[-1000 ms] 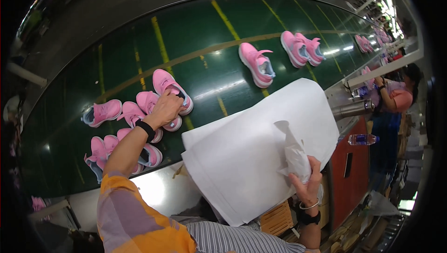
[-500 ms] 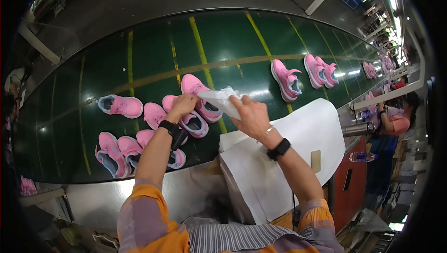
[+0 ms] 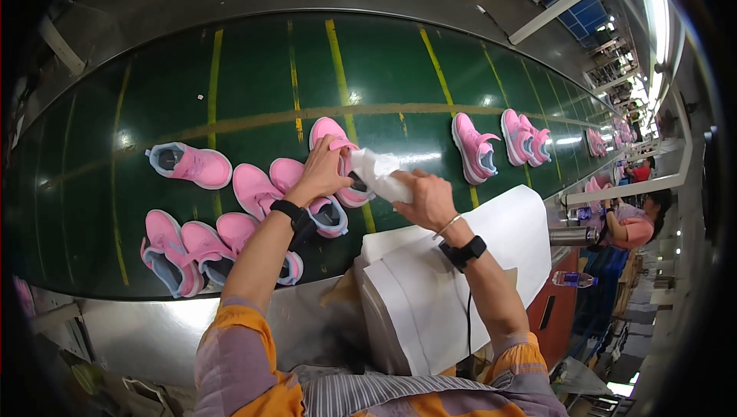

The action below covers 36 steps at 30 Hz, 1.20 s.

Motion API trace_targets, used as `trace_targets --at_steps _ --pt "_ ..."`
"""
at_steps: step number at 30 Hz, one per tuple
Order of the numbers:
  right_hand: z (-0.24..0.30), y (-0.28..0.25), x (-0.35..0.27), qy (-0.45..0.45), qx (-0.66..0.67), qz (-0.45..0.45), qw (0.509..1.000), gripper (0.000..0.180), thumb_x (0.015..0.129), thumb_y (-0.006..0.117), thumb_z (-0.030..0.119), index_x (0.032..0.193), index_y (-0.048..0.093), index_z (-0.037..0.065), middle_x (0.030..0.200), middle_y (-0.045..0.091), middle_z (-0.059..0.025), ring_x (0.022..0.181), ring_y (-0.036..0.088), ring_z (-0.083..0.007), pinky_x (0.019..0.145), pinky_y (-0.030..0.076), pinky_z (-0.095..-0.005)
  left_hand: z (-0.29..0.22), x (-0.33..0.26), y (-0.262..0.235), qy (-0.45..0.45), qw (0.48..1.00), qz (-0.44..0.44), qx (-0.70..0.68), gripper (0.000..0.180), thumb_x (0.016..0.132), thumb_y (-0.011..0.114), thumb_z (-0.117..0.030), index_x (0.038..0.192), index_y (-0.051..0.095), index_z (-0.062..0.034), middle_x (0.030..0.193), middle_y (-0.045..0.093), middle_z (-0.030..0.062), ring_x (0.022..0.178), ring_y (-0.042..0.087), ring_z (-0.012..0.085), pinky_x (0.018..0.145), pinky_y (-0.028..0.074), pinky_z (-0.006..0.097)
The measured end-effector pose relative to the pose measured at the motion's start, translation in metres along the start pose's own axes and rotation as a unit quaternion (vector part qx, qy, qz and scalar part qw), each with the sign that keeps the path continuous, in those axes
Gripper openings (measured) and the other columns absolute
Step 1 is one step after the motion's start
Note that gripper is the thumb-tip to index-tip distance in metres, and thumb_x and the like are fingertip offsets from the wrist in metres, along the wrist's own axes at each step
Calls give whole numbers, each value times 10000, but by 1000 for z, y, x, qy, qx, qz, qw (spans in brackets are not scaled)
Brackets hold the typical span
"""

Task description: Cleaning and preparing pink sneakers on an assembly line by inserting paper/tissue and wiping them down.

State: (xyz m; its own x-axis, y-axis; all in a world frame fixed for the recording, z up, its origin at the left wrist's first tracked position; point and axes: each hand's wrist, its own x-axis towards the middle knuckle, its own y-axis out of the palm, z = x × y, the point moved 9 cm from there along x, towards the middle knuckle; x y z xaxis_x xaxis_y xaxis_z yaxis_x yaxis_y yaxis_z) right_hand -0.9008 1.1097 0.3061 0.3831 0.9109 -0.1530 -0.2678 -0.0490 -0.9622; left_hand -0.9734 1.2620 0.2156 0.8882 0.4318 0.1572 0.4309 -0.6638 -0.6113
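My left hand [image 3: 321,175] grips a pink shoe [image 3: 335,137] lying on the green conveyor belt [image 3: 384,64]. My right hand [image 3: 427,196] holds a crumpled wad of white paper [image 3: 378,171] and presses it into the opening of that shoe. A second pink shoe [image 3: 307,196] lies just under my left wrist. Both wrists wear black bands.
Several more pink shoes lie on the belt: one at the left [image 3: 192,165], a cluster at the lower left [image 3: 192,246], others to the right [image 3: 473,147]. A stack of white paper sheets [image 3: 453,279] sits by my right forearm. Another person [image 3: 631,226] stands at the far right.
My right hand has carried the paper wad from the sheet stack across to the shoe. My left hand stays on the shoe.
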Motion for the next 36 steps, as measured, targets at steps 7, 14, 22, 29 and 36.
trace_targets --at_steps 7,14,22,29,36 --pt "29 6 18 -48 -45 -45 997 298 680 723 136 977 711 119 859 677 -163 744 691 -364 666 549 -454 -10 18 4 38 994 11 105 259 820 619 -164 952 661 55 895 661 286 900 647 441 794 548 495" --pt "30 89 77 11 -33 -13 999 86 731 655 119 794 706 90 837 703 -176 732 697 -372 653 555 -477 0 14 -5 6 997 -15 77 212 820 607 -196 818 674 5 759 654 255 749 654 442 699 523 520" --pt "29 96 98 5 25 -11 1000 262 754 703 119 982 677 -8 1031 662 -277 865 685 -425 755 562 -484 20 18 -12 -78 991 -96 56 158 878 587 -197 930 603 -48 751 658 250 743 656 450 674 499 562" --pt "22 118 78 -45 146 117 981 582 842 567 28 1348 330 -136 1282 477 -394 1184 502 -536 984 471 -487 17 24 -4 -33 995 -87 28 148 855 613 -144 969 585 -55 768 662 244 755 653 456 685 501 551" --pt "43 91 68 -186 78 -63 977 339 817 543 2 1138 485 -89 1152 534 -318 1113 548 -468 951 495 -470 12 23 -14 -45 990 -109 72 136 828 644 -118 936 592 -54 753 663 232 748 649 455 686 510 533"
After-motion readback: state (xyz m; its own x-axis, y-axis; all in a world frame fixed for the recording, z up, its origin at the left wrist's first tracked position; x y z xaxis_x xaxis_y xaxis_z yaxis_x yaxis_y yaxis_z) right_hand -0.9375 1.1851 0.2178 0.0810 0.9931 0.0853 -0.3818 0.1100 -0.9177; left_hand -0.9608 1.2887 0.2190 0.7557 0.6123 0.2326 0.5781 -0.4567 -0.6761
